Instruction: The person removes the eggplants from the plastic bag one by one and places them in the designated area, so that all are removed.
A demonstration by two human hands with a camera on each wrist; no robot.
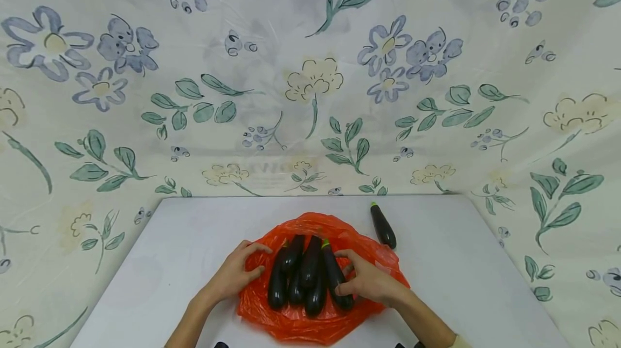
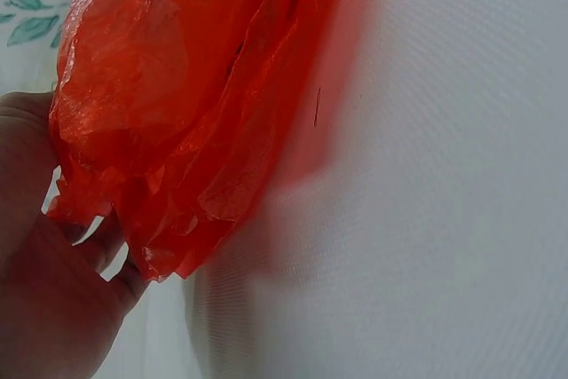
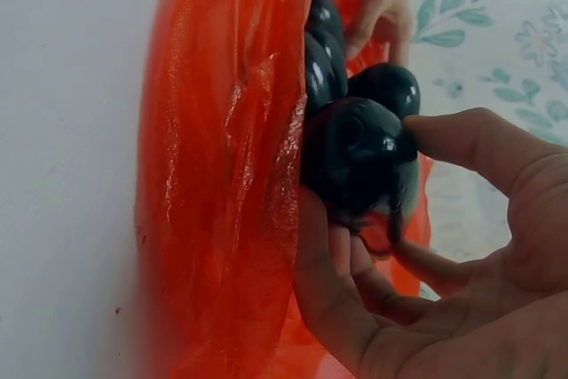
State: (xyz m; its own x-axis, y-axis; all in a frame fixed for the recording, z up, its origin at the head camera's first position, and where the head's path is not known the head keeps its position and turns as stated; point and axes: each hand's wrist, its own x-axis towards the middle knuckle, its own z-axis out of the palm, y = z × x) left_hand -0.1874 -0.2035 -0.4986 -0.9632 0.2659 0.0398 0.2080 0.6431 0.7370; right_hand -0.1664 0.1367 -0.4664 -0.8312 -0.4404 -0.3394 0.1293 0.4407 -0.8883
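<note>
Several dark eggplants (image 1: 277,283) lie side by side on a spread-out red plastic bag (image 1: 286,329). My right hand (image 1: 366,282) grips the rightmost eggplant (image 1: 335,275), thumb on its near end and fingers along its far side. In the right wrist view that eggplant's rounded end (image 3: 359,157) sits between thumb and fingers. At the bag's left side is my left hand (image 1: 237,270), its spread, relaxed fingers reaching over the rim. The left wrist view shows the bag's crumpled wall (image 2: 160,113) covering part of those fingers.
A single eggplant (image 1: 383,225) lies on the white table (image 1: 436,240), beyond the bag's right edge. Behind and beside the table hangs a flower-patterned cloth (image 1: 271,170).
</note>
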